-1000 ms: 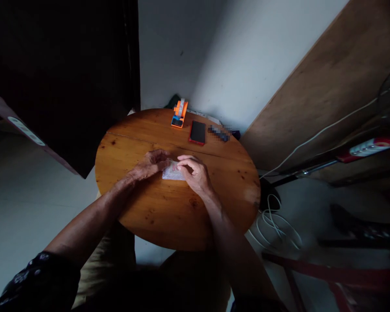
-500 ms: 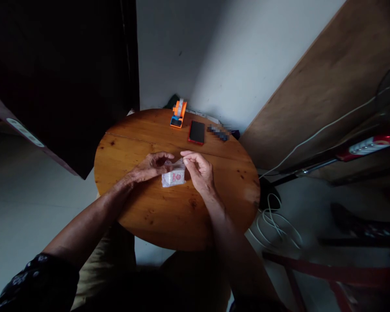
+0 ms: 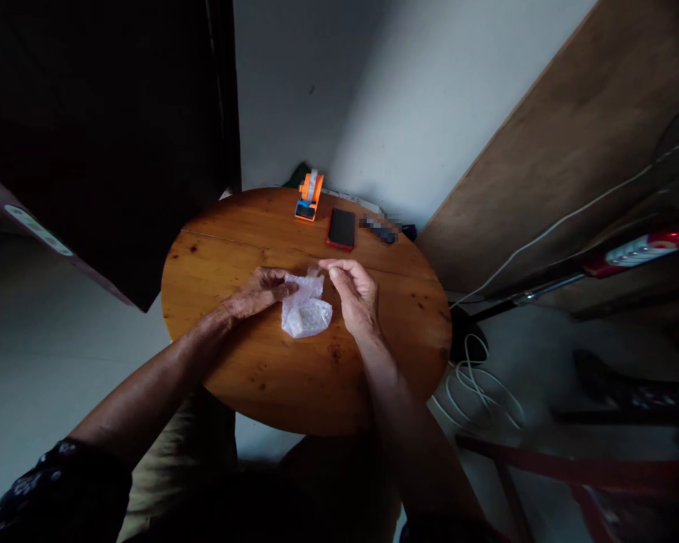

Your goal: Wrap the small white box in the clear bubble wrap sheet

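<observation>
ok so from where i'm standing, going left to right: the left hand [image 3: 257, 292] has thumb and fingers clamped on the upper left corner of some wrap [image 3: 306, 320]. the wrap itself is on the table [image 3: 410, 320], just right of that hand and between the two, all crinkly, with a pale lump inside i can't make out. i'd guess it's super light and floppy, kinda slippery, easy to tear if you yank. the lump looks squarer and probably stiffer, can't say how fragile. best hold imo is right where the left hand has it, at the corner, or flat on the bulge to stop it skidding. past the fingers of both hands there's an orange dispenser [image 3: 311, 194], then a phone [image 3: 340, 228] straight beyond the right hand [image 3: 358, 296]. that one's got thumb and forefinger together, looks pinched on a thin clear strip [image 3: 315, 270] at the wrap's top edge. strip seems flimsy, maybe sticky, so take it by the very end.
</observation>
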The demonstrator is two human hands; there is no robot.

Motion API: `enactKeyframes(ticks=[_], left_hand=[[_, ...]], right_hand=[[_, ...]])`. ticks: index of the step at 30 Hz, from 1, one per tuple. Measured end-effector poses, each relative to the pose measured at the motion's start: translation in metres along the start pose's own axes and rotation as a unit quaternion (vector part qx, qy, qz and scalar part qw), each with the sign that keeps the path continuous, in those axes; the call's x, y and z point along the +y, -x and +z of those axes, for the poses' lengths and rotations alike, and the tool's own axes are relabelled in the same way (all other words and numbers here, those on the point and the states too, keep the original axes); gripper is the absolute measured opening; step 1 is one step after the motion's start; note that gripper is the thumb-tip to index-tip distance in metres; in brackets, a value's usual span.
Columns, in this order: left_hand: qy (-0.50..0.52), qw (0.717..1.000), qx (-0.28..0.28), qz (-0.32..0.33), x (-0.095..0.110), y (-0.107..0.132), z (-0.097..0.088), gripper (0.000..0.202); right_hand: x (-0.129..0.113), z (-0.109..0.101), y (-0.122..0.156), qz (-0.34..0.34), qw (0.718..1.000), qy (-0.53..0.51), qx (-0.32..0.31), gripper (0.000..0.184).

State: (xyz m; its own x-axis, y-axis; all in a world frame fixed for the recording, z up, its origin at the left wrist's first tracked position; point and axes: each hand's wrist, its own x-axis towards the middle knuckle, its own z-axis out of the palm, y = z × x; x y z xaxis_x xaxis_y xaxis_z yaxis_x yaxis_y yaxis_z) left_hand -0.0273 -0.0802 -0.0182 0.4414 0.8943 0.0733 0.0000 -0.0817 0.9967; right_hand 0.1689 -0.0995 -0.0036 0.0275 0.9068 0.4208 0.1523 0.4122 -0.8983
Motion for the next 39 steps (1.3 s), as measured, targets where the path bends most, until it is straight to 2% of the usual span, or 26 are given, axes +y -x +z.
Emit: enactKeyframes(ticks=[3,8,12,15,20,26,32,34,36,39], left_hand=[[0.009,1.0,0.023,-0.008,-0.003,-0.003,0.0,0.043],[0.031,0.999,0.028,-0.014,-0.008,-0.007,0.0,0.043],[0.027,0.999,0.037,-0.015,-0.009,-0.007,0.0,0.042],[0.044,0.998,0.037,-0.027,-0.009,-0.007,-0.001,0.041],[0.031,0.997,0.022,-0.062,-0.007,-0.007,-0.001,0.04],[0.0,0.997,0.032,-0.067,-0.006,-0.009,0.004,0.032],[0.017,0.996,0.06,-0.061,-0.006,-0.009,0.006,0.029],[0.028,0.996,0.063,-0.059,-0.007,-0.009,0.006,0.029],[0.037,0.996,0.066,-0.054,-0.007,-0.009,0.007,0.031],[0.054,0.995,0.079,-0.034,-0.006,-0.01,0.008,0.033]], right_hand=[[0.007,-0.004,-0.003,0.047,0.998,-0.02,-0.021,0.031],[0.022,-0.008,-0.006,0.143,0.986,-0.027,-0.082,0.046],[0.029,-0.001,-0.004,0.18,0.977,-0.025,-0.111,0.035],[0.032,0.003,-0.003,0.158,0.984,-0.023,-0.075,0.025],[0.038,0.0,-0.005,0.138,0.99,-0.015,0.018,0.026],[0.044,-0.002,-0.01,0.128,0.99,-0.02,0.051,0.032],[0.039,-0.008,-0.014,0.056,0.985,0.087,0.137,0.03],[0.029,-0.009,-0.01,0.052,0.986,0.112,0.112,0.029],[0.017,-0.006,-0.004,0.05,0.987,0.143,0.053,0.032],[0.005,0.001,0.005,0.009,0.975,0.219,-0.017,0.037]])
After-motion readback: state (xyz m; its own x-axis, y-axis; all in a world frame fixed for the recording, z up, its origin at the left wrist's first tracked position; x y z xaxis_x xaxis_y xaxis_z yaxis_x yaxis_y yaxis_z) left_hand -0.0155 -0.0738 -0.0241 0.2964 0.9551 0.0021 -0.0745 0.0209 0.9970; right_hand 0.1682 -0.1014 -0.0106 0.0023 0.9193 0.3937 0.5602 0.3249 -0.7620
